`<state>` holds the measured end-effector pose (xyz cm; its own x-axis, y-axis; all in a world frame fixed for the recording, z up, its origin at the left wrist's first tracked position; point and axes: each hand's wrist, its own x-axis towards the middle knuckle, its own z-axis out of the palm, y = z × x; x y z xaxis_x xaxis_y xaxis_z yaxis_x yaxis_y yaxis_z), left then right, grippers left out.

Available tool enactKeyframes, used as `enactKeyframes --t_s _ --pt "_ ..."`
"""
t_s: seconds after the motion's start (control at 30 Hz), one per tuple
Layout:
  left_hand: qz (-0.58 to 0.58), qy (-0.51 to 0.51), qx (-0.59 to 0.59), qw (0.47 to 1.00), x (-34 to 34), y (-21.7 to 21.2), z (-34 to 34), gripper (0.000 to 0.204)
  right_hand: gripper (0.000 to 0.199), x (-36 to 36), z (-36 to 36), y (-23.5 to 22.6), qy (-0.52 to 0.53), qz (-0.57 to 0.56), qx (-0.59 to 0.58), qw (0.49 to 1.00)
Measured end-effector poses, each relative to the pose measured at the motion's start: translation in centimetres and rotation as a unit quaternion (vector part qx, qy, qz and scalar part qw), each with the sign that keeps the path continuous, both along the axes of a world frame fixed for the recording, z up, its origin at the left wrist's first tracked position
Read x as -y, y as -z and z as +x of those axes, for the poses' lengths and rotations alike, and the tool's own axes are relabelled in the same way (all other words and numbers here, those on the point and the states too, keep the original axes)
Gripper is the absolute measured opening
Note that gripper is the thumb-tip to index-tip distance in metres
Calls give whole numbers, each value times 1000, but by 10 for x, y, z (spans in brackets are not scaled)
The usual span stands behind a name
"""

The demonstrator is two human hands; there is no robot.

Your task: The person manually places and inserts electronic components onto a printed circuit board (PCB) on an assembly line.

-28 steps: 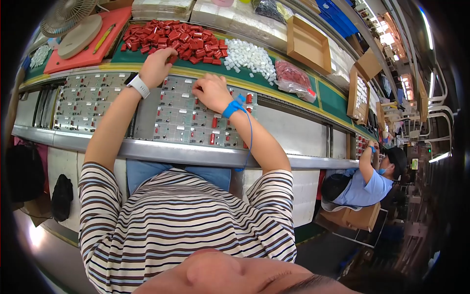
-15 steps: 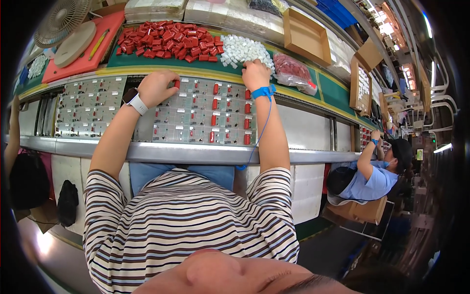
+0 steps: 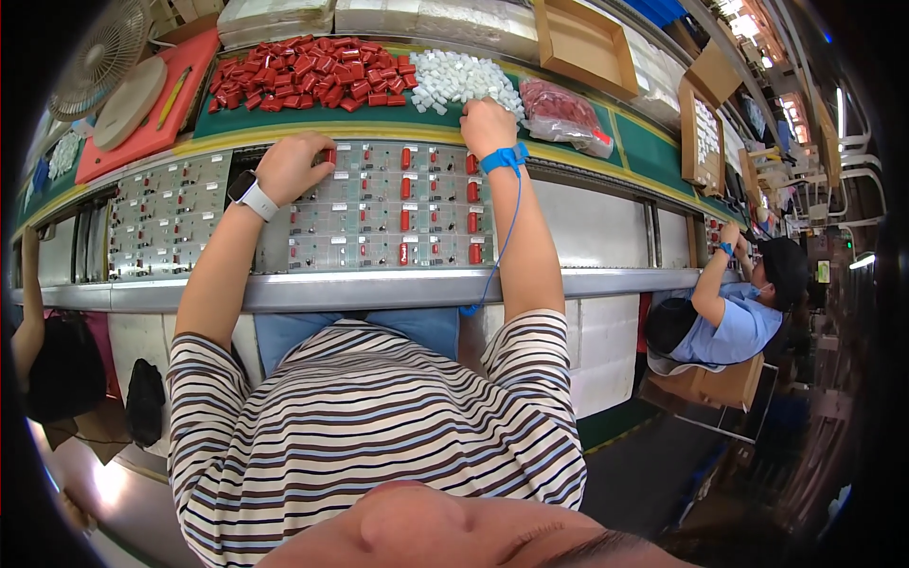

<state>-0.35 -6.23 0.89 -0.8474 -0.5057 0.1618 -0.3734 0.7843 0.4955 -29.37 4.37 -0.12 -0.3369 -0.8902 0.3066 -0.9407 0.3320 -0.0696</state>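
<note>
My left hand (image 3: 295, 172) is above the left part of a block of circuit boards (image 3: 360, 221), thumb and forefinger closed on a red capacitor (image 3: 329, 156). A white watch circles that wrist. Two columns of upright red capacitors stand on the boards, among small parts and white labels. My right hand (image 3: 489, 126) is at the front edge of a pile of small white blocks (image 3: 454, 78), fingers bent down against it; their tips are hidden, so what they pinch cannot be made out. A blue wrist strap (image 3: 505, 158) with a cord is on the right wrist.
A heap of red capacitors (image 3: 308, 74) lies beyond the boards, with a plastic bag of red parts (image 3: 566, 118) to the right. More boards (image 3: 170, 213) sit at left. A metal rail (image 3: 379, 287) runs along the front. A co-worker in blue (image 3: 724, 322) sits at far right.
The whole scene has shifted slightly up and left in the picture. Both hands keep nearly the same places, the left at the red capacitor and the right at the white pile.
</note>
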Motion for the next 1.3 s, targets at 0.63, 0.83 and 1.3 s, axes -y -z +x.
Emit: enactKeyframes --t_s 0.63,0.83,1.3 --pt "-12 10 9 1000 -2 0 -8 25 9 -1 -5 4 3 -44 -6 999" --pt "-26 12 22 999 -4 -1 -12 25 10 -2 -3 -1 9 -14 19 1000" --pt "-55 17 59 997 -13 -10 -25 24 10 -8 14 -11 -42 -64 40 996"
